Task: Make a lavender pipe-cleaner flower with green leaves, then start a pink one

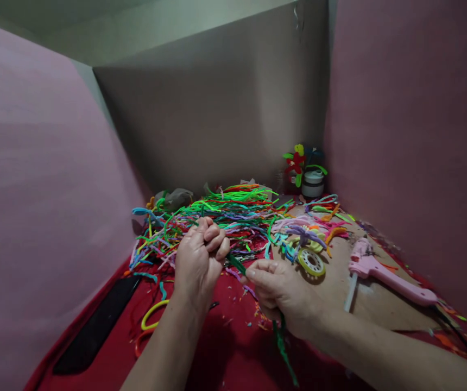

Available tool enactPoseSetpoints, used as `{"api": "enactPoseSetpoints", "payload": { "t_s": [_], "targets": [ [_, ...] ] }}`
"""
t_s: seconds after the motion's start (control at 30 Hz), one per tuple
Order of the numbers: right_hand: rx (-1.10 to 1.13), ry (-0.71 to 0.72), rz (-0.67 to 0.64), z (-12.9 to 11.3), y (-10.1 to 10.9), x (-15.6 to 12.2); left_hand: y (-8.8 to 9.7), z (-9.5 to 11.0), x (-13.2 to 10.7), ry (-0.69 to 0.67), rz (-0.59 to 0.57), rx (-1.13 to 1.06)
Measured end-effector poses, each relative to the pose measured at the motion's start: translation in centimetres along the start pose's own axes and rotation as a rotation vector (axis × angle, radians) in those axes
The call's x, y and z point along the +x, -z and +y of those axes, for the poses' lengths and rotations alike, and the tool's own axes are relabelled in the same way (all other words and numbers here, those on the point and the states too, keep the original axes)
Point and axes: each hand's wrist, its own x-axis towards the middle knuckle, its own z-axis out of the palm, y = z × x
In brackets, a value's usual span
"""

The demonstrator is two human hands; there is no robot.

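Fingers of left hand (199, 259) curled tight, of right hand (284, 293) pinched — both on green pipe cleaner (237, 265).

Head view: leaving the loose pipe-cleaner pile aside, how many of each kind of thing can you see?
green pipe cleaner, gripped by left hand and right hand: 1
glue gun: 1
tape roll: 1
white jar: 1
flower: 1
yellow ring: 1
Total: 6
The pile is too tangled to count.

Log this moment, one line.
left hand: fist on green pipe cleaner | right hand: pinching it | nearby: pipe-cleaner pile, tape roll, pink glue gun
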Motion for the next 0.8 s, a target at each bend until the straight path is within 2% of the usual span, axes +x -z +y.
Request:
{"api": "enactPoseSetpoints", "payload": {
  "t_s": [0.13, 0.27, 0.37, 0.5, 0.57, 0.6, 0.7, 0.73, 0.77, 0.8],
  "targets": [
    [0.07, -0.009, 0.007, 0.3, 0.1, -0.1, 0.4, 0.7, 0.9, -0.049, 0.055, 0.002],
    [0.096, -0.009, -0.018, 0.2, 0.0, -0.2, 0.0, 1.2, 0.9, -0.114, 0.063, 0.027],
    [0.098, -0.003, -0.05, 0.1, 0.0, -0.3, 0.0, 2.9, 1.6, -0.174, 0.093, 0.016],
    [0.149, 0.088, -0.045, -0.7, 0.9, 0.0, 1.8, 6.0, 3.2, -0.449, 0.235, 0.038],
    [0.168, 0.16, -0.036, -1.4, 1.3, 0.3, 2.9, 6.2, 3.5, -0.539, 0.252, 0.053],
    [0.174, 0.19, -0.038, -1.7, 1.4, 0.4, 3.2, 5.8, 3.3, -0.507, 0.244, 0.091],
    [0.169, 0.23, -0.068, -2.2, 1.2, 0.9, 3.1, 2.5, 1.4, -0.146, 0.105, 0.329],
    [0.166, 0.226, -0.077, -2.3, 1.1, 1.0, 2.7, 1.2, 0.6, 0.052, -0.037, 0.477],
    [0.167, 0.216, -0.08, -2.2, 1.0, 1.1, 2.3, -0.1, -0.2, 0.144, -0.153, 0.594],
    [0.171, 0.202, -0.081, -2.2, 0.9, 1.2, 1.8, -1.1, -0.9, 0.151, -0.233, 0.663]
  ]
}}
